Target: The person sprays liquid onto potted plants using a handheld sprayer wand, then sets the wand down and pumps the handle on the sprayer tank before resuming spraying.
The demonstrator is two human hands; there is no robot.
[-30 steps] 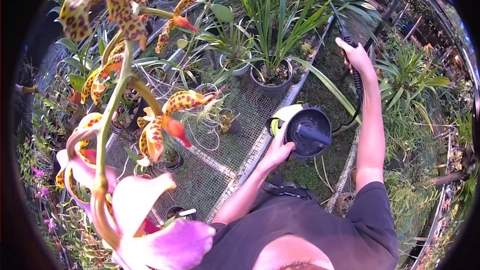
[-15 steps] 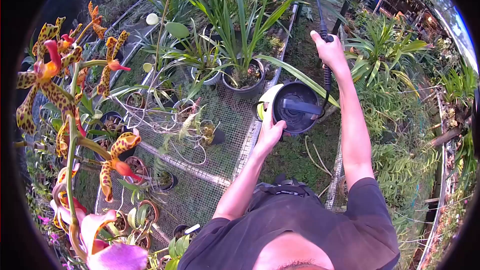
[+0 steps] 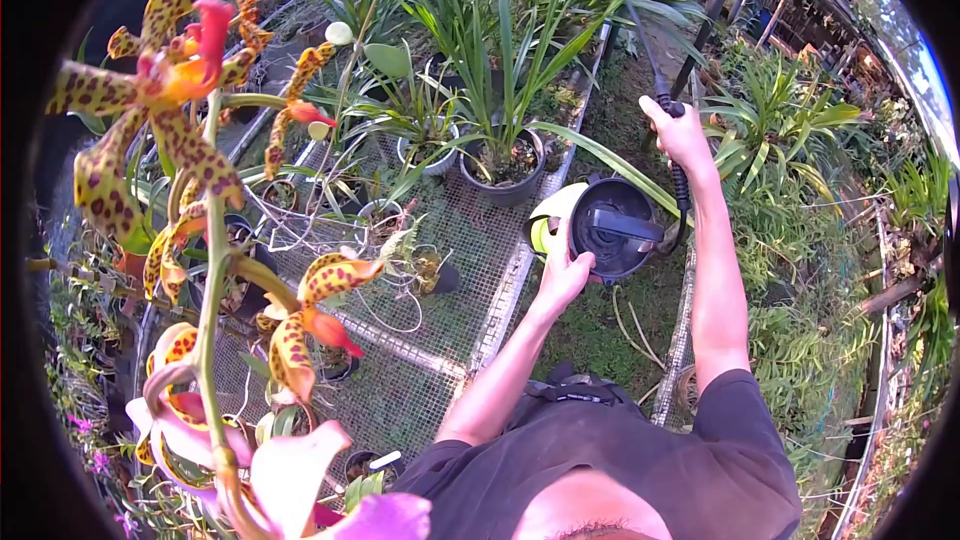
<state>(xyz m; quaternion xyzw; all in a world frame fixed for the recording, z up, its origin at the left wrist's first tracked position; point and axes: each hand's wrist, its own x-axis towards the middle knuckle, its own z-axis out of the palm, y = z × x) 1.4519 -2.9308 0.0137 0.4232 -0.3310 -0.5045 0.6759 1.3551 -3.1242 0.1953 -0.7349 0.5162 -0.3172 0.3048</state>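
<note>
My left hand (image 3: 567, 278) is closed on the side of a pump sprayer (image 3: 618, 258), thumb over its edge. The sprayer has a round black top with a bar handle and a yellow-green body showing at its left. My right hand (image 3: 683, 138) is wrapped round the black grip of a spray wand (image 3: 652, 65), with the thumb stretched along it. The thin wand points up and away, past long strap-like leaves. A black ribbed hose (image 3: 684, 202) runs down from the grip beside the sprayer.
Spotted yellow-and-red orchid flowers (image 3: 180, 90) stand close at the left. Potted plants, including a dark pot (image 3: 505, 180), sit on a wire mesh bench (image 3: 470, 225). Leafy plants (image 3: 775, 120) grow at the right, behind a mesh edge (image 3: 672, 370).
The orchid flowers appear larger and further right. Both hands, with the sprayer and wand, have shifted slightly right and down in view. Both grips stay the same.
</note>
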